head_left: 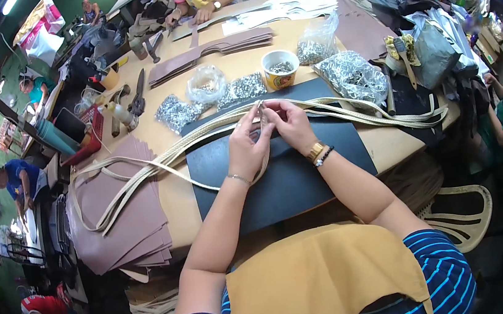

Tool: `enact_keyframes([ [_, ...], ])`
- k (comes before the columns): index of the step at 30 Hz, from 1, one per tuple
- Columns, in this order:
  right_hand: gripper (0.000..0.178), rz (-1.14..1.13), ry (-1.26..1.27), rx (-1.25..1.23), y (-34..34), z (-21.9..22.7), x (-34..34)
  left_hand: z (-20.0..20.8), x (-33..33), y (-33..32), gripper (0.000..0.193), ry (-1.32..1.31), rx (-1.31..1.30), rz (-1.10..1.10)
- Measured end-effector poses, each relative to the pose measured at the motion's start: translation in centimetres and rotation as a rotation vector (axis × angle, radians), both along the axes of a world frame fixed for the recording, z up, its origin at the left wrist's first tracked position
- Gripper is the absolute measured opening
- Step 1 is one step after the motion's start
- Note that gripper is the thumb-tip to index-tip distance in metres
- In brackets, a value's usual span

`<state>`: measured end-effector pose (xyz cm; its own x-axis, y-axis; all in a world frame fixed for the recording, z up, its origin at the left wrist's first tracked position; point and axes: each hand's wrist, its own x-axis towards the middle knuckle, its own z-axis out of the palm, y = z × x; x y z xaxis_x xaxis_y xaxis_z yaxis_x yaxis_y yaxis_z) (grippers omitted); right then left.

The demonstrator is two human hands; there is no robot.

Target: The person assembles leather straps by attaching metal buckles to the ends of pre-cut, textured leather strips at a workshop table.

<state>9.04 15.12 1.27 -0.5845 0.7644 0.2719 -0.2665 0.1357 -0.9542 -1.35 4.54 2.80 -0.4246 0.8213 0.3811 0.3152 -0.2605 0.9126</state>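
Note:
My left hand (251, 141) and my right hand (291, 126) meet over a black mat (340, 150), fingertips pinched together on the end of a narrow strap. The held strap (179, 176) seems to curve behind my left wrist and out to the left. A bundle of long cream straps (185, 143) lies across the mat, passing just beyond my fingers and reaching far to both sides. Any small part between my fingertips is too hidden to make out.
Bags of small metal parts (351, 77) and a paper cup (281, 70) of them stand beyond the straps. Stacked mauve sheets (131, 214) lie left. A hammer (154, 48) rests farther back. Across the table, another person's hand (205, 13) works. A plastic chair (466, 216) is at right.

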Motion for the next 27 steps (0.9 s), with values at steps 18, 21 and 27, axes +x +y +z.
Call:
enact_keyframes([
  [18,0.017,-0.027,-0.297,0.324,0.4,0.5,0.3,-2.2,-3.5,0.4,0.036,-0.664,-0.225,-0.175],
  [21,0.017,0.021,-0.273,0.265,0.8,0.1,0.2,-2.2,-3.6,0.5,0.037,-0.652,-0.223,-0.173],
  [27,0.018,0.019,-0.155,0.21,0.2,0.8,0.2,-2.5,-3.4,0.4,0.041,-0.639,-0.145,-0.119],
])
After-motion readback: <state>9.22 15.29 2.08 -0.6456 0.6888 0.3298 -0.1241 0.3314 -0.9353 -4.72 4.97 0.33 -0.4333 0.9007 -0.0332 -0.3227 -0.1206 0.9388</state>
